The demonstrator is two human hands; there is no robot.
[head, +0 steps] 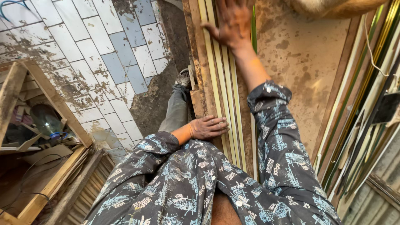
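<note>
Pale yellow-green strips (223, 91): thin, smooth, matt, look like laminate or plastic edging. Board (300, 58) behind them: rough brown sheet, blotchy, stained, dusty. Left hand (208, 127) and right hand (233, 23) bare, dusty skin, flat on the strips. Shirt sleeve (279, 137): soft printed cloth, dark blue-grey, matt. Trousers (177, 110): grey cloth. Floor tiles (87, 37): glazed white and blue ceramic, smeared with dried grime. Wooden frame (54, 100): raw unfinished timber, rough. Bottle (46, 121): clear plastic, slightly glossy. Trim lengths (366, 104) at right: glossy, green and gold, material unclear.
</note>
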